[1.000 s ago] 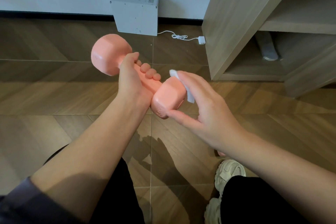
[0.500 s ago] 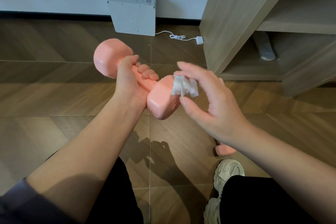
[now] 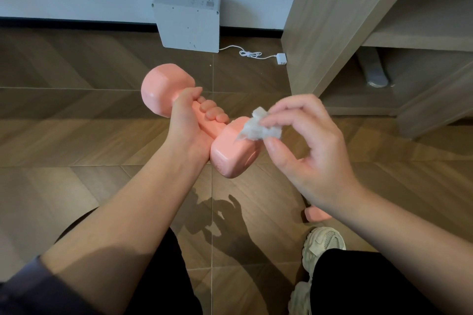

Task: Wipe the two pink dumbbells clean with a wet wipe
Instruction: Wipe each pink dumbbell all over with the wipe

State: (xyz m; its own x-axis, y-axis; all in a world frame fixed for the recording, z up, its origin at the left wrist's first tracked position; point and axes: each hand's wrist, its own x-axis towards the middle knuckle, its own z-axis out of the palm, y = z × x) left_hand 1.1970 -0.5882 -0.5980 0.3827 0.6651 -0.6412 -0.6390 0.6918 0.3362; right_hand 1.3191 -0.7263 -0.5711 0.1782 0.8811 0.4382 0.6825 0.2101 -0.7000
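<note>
Observed: left hand (image 3: pixel 188 123) gripped the pink dumbbell (image 3: pixel 230 153) by its handle, fingers (image 3: pixel 212 110) curled fully round it. The weight was held in the air above the wood floor (image 3: pixel 76 135), tilted, with the far head up-left and the near head lower-right. The right hand (image 3: pixel 312 151) pinched a crumpled wet wipe (image 3: pixel 256 128) between thumb and fingers, the rest loosely spread. The wipe sat at the near head's upper edge; contact not resolvable. A second pink dumbbell (image 3: pixel 316 213) lay on the floor, mostly hidden behind the right wrist, near a pale shoe (image 3: pixel 322 243). A white box (image 3: pixel 189 23) leaned against the wall.
</note>
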